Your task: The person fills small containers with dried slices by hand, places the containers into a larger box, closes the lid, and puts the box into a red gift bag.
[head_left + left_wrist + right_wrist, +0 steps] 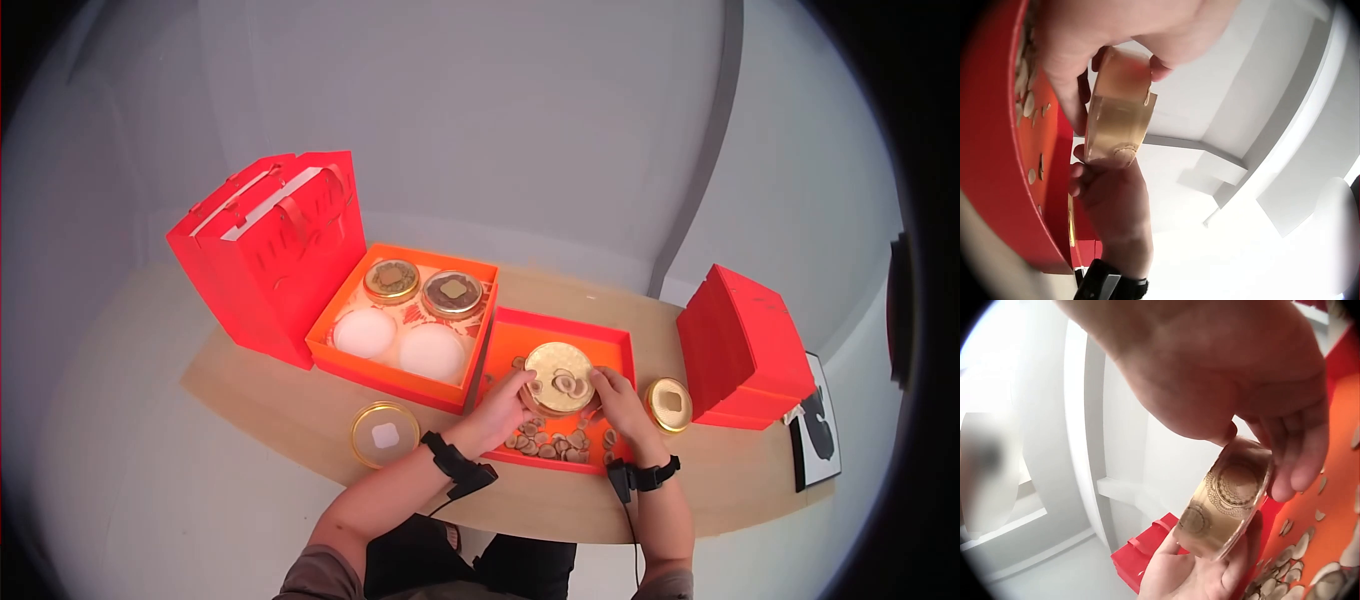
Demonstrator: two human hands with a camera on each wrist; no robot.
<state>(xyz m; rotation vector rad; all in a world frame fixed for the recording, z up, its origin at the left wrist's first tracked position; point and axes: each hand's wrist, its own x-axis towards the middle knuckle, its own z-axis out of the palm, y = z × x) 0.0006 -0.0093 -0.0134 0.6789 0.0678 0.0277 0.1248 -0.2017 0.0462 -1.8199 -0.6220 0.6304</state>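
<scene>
Over a red tray with an orange inside [508,330], both hands hold a clear round tub [550,358] that looks gold inside. A few round dried slices [566,384] lie in it. My left hand [503,408] grips its left side, thumb at the rim, and my right hand [622,402] grips the right side. In the left wrist view the tub [1116,119] is tilted between the two hands; the right wrist view shows its patterned gold face [1225,494]. Many loose slices [550,445] are scattered over the tray floor beneath.
Left of the tray stands an orange box [340,372] with two gold-rimmed tubs [452,292] and two white round pieces [432,352]. Gold-rimmed lids lie at front left [385,435] and right [668,404]. A red bag [270,260] and a red box [745,350] flank everything.
</scene>
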